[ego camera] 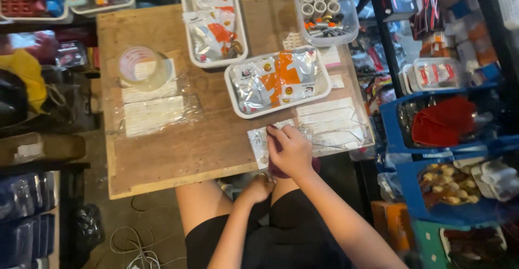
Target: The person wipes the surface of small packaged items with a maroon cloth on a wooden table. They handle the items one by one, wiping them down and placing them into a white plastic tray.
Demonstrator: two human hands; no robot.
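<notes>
Down below the worktop's [162, 161] near edge, my left hand [258, 187] curls on something I cannot make out. Right hand [289, 150] presses flat, fingers together, on a small packet [259, 142] at that edge, long axis running away from me.

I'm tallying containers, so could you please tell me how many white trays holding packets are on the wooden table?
2: one white tray at the table's far edge, another white tray nearer, just beyond the right hand. None seem hidden.
</notes>
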